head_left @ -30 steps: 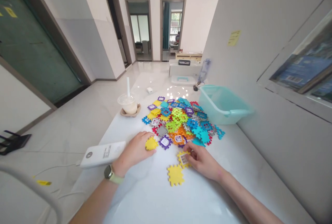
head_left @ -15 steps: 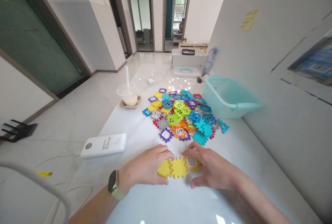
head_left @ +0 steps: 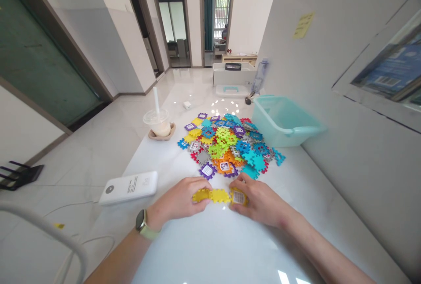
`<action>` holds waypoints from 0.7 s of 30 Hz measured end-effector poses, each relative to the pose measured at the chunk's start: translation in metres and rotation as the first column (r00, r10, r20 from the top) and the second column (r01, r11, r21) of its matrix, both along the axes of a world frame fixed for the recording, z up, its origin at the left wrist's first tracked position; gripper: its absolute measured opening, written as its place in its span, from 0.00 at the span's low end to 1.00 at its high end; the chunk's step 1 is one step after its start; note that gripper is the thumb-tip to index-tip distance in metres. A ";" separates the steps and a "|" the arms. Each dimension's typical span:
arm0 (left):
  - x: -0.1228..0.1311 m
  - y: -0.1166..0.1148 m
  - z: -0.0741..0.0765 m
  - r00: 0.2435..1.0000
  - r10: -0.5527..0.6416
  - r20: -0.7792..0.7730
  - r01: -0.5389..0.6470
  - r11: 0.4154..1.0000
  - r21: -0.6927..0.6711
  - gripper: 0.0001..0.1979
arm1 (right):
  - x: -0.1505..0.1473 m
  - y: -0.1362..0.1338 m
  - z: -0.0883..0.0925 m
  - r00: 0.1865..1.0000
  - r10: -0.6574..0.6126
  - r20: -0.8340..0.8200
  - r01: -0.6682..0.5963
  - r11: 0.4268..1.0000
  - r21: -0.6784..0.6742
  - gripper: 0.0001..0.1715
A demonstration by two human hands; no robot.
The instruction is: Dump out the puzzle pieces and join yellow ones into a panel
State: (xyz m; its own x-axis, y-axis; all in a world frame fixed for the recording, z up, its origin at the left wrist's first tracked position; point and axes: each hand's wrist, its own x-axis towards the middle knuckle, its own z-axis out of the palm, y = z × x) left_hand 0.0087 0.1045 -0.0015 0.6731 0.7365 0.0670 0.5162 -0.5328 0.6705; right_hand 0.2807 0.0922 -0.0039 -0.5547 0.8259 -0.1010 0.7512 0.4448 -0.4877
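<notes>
My left hand, with a watch on its wrist, pinches the left end of a joined pair of yellow interlocking tiles, which looks tilted. My right hand grips a yellow window tile with a white grid, thumb below and fingers above. The window tile sits at the pair's right edge; whether their teeth are engaged I cannot tell. Just beyond both hands lies a heap of colourful interlocking tiles, with a purple window tile and an orange one at its near side.
A turquoise bin stands right of the heap by the wall. On the left are a drink cup with a straw in a cardboard holder and a white power bank with a cable. A white lidded box lies farther back.
My right hand has closed its thumb onto the window tile. Both hands have moved slightly left and up in view, and the yellow pair is now more tilted. The camera view has shifted a little.
</notes>
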 end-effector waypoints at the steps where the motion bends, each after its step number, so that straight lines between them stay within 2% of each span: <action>1: 0.000 0.000 0.000 1.000 -0.006 0.003 0.006 1.000 0.002 0.09 | -0.001 0.000 0.000 1.000 0.009 -0.002 -0.009 1.000 0.010 0.28; 3: 0.001 -0.001 -0.001 1.000 -0.021 0.016 0.021 1.000 0.007 0.09 | -0.003 -0.001 0.000 0.998 0.052 -0.029 -0.051 0.998 0.045 0.38; 5: 0.004 -0.002 -0.003 0.998 -0.050 0.035 0.049 0.999 0.017 0.08 | -0.006 -0.001 -0.001 0.991 0.111 -0.078 -0.104 0.991 0.079 0.43; 9: 0.006 -0.002 -0.008 0.992 -0.117 0.042 0.115 0.992 0.054 0.08 | -0.012 0.000 -0.002 0.980 0.154 -0.128 -0.144 0.986 0.085 0.29; 11: 0.003 -0.001 -0.008 0.994 -0.110 0.015 0.109 0.992 0.059 0.09 | -0.012 0.001 -0.002 0.982 0.151 -0.118 -0.142 0.987 0.077 0.26; 15: 0.001 0.000 -0.005 0.998 -0.059 -0.037 0.061 0.996 0.069 0.10 | -0.011 0.001 -0.004 0.982 0.138 -0.132 -0.129 0.989 0.073 0.25; 18: 0.005 -0.003 -0.005 0.995 -0.035 -0.096 0.044 0.994 0.097 0.26 | -0.012 0.001 -0.005 0.983 0.124 -0.139 -0.114 0.990 0.079 0.24; 19: 0.007 -0.003 -0.005 0.992 -0.023 -0.121 0.036 0.994 0.105 0.27 | -0.012 0.001 -0.005 0.983 0.122 -0.136 -0.112 0.990 0.081 0.24; 21: 0.009 -0.005 -0.005 0.989 -0.001 -0.150 0.019 0.993 0.120 0.24 | -0.013 0.001 -0.004 0.985 0.112 -0.128 -0.102 0.991 0.083 0.22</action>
